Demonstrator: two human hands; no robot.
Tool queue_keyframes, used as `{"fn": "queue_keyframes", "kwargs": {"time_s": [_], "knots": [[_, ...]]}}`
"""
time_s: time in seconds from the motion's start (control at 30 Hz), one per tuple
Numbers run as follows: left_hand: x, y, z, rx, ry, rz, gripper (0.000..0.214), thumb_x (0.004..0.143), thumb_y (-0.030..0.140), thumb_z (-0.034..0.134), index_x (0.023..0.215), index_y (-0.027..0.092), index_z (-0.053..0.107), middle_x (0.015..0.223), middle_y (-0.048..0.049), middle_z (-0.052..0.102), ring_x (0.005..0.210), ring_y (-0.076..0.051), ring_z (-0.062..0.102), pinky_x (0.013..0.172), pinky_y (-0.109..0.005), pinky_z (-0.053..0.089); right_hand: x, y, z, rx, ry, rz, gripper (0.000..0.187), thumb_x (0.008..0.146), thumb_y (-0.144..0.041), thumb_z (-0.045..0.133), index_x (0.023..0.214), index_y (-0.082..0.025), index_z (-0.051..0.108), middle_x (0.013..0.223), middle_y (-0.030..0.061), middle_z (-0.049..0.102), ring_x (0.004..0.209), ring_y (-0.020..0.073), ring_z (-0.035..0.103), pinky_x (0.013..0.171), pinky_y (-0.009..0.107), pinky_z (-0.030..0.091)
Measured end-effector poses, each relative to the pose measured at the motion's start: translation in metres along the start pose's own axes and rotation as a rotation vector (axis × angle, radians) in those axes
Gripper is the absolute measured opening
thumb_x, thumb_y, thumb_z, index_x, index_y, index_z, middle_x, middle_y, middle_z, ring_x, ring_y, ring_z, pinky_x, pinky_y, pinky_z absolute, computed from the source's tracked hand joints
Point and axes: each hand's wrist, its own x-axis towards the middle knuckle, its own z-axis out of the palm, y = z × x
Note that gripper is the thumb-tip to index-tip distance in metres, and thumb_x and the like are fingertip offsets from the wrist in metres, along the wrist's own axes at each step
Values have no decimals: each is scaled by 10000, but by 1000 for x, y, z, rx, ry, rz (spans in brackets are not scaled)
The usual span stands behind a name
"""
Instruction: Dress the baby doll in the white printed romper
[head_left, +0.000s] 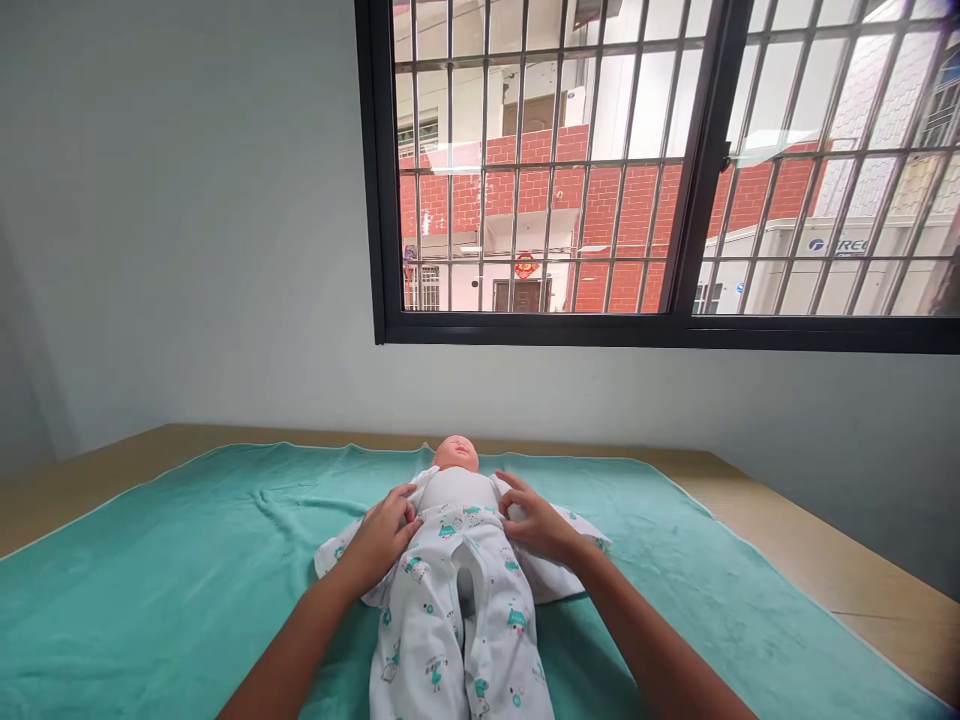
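Note:
A baby doll point(456, 454) lies on its back, its head toward the wall. It wears a white top point(459, 488) and white trousers point(427, 570) with a teal animal print. A printed white garment point(555, 580) spreads out beneath it on both sides. My left hand point(384, 535) is at the doll's left-of-picture side near the waistband, fingers bent but apart. On the opposite side, my right hand point(538, 522) is by the waist, index finger stretched and thumb apart from it. Neither hand visibly grips cloth. The doll's feet are cut off below.
A teal blanket point(187, 580) lies under the doll on a wooden surface point(795, 520). Behind it rises a pale wall point(225, 250) with a dark-framed window point(525, 328). Metal bars point(517, 160) cross the window, and brick buildings stand outside.

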Motion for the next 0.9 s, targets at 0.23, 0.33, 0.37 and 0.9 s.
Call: {"fn": "queue_keyframes", "kwargs": {"time_s": [0.23, 0.33, 0.37, 0.9], "knots": [[3, 4, 6, 240, 42, -69, 218, 938, 279, 363, 1083, 224, 516, 1224, -70, 637, 1041, -222, 632, 844, -315, 436, 4, 10, 11, -141, 149, -7, 14, 807, -238, 530, 814, -245, 540, 1178, 22, 674, 1064, 226, 609, 875, 317, 404], [12, 4, 10, 370, 64, -92, 223, 958, 259, 333, 1026, 211, 540, 1129, -79, 666, 980, -222, 647, 761, -298, 425, 16, 11, 13, -347, 187, 31, 30, 822, -217, 499, 815, -235, 522, 884, 18, 686, 795, 193, 599, 696, 275, 347], [17, 4, 12, 392, 78, -102, 231, 960, 252, 324, 999, 204, 547, 1078, -87, 674, 957, -228, 650, 739, -299, 420, 22, 11, 14, -405, 199, 52, 36, 823, -210, 497, 798, -230, 514, 803, 14, 665, 730, 186, 572, 658, 274, 309], [28, -25, 31, 39, 314, -74, 158, 899, 341, 457, 920, 227, 565, 1017, -39, 638, 995, -212, 588, 874, -327, 438, 47, 36, 18, 15, 202, 62, 156, 776, -369, 587, 808, -220, 618, 893, 16, 633, 889, 194, 565, 828, 286, 421]]}}
